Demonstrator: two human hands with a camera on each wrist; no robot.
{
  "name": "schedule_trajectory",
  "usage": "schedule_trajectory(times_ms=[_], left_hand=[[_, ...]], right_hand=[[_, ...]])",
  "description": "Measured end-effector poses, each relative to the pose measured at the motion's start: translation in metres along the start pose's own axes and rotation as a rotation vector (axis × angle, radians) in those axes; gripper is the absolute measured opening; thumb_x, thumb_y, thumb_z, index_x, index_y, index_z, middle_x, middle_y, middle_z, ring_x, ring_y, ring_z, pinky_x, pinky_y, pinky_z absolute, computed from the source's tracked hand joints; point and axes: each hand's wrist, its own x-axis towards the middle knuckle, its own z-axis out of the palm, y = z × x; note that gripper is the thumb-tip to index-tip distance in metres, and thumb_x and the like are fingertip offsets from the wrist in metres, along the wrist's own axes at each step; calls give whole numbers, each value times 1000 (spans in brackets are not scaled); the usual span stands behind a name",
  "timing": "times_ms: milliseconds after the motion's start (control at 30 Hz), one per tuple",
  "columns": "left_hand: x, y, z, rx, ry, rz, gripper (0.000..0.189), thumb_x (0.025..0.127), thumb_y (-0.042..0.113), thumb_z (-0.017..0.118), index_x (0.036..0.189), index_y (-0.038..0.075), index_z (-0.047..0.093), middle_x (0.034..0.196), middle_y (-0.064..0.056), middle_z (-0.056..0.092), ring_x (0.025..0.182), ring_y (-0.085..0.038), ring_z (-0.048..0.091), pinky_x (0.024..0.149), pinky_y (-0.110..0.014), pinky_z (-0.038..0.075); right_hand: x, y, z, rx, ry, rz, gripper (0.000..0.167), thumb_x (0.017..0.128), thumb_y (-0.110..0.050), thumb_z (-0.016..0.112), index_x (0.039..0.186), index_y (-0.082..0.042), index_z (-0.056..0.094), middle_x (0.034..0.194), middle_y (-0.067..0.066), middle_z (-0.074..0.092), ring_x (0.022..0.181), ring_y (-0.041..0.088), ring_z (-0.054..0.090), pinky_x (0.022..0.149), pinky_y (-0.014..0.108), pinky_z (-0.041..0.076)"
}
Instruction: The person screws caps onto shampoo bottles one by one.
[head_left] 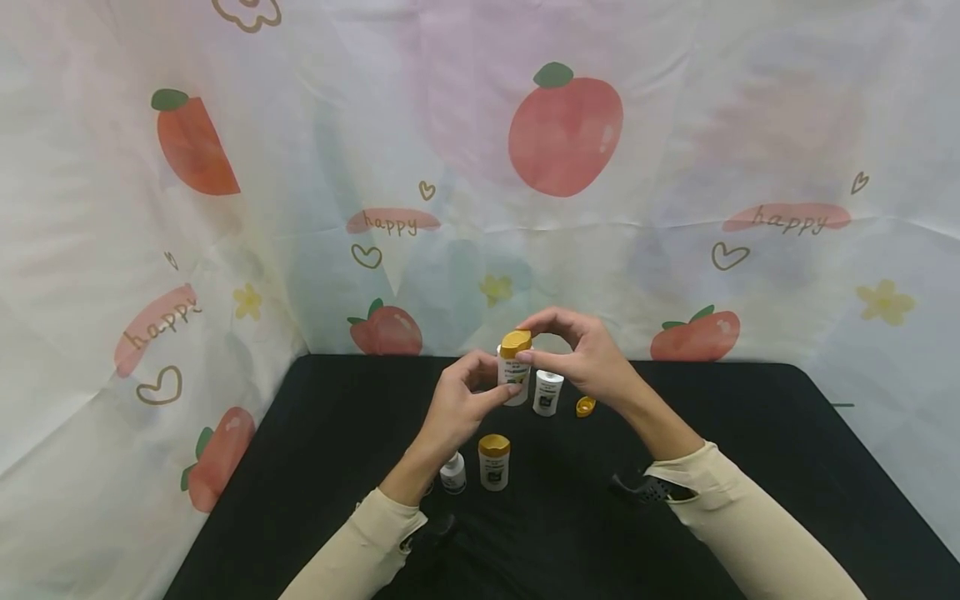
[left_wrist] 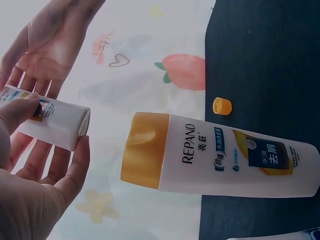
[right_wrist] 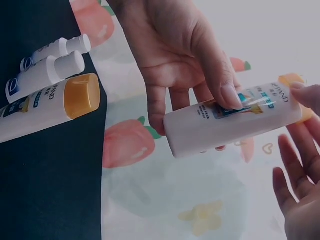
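My left hand (head_left: 459,398) grips the white body of a shampoo bottle (head_left: 513,367), raised above the far part of the table. At its gold cap, my right hand (head_left: 592,360) pinches with thumb and fingers. In the right wrist view the held bottle (right_wrist: 200,131) lies across the left fingers, its cap partly covered by the right thumb. Just right of it in the head view stands a white bottle (head_left: 548,395) with no gold on its top. A loose gold cap (head_left: 586,407) lies beyond that, below my right hand.
Nearer on the black table (head_left: 337,425) stands another gold-capped shampoo bottle (head_left: 494,468). Beside it are two small white bottles (right_wrist: 47,77), partly hidden by my left forearm in the head view. A printed curtain (head_left: 450,167) hangs along the table's back edge.
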Motion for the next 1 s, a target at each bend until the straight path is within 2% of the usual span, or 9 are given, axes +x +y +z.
schedule_trajectory(times_ms=[267,633,900,1000], left_hand=[[1,1,3,3,11,2,22,89,19,81,105,17,66,106,1,71,100,-13,69,94,-45,53],[0,4,6,48,46,0,21,89,22,81,104,17,67,106,2,70,98,-12,69,93,-43,53],[1,4,4,20,32,6,21,88,22,81,103,18,66,106,2,69,98,-13,68,92,-43,53],[1,4,4,19,30,11,21,89,22,81,102,18,66,105,2,70,98,-13,68,92,-43,54]], right_hand=[[1,0,3,-29,47,-32,27,87,-1,79,110,-9,69,105,6,69,101,18,64,103,34,48],[0,2,8,-65,106,-8,23,87,1,77,106,-5,66,105,8,67,99,16,62,102,30,48],[1,-1,8,-48,79,18,27,89,-2,76,113,-9,68,111,5,66,112,21,63,103,33,48],[2,-1,8,-52,75,10,26,89,-2,77,113,-10,70,110,4,68,111,19,63,104,34,48]])
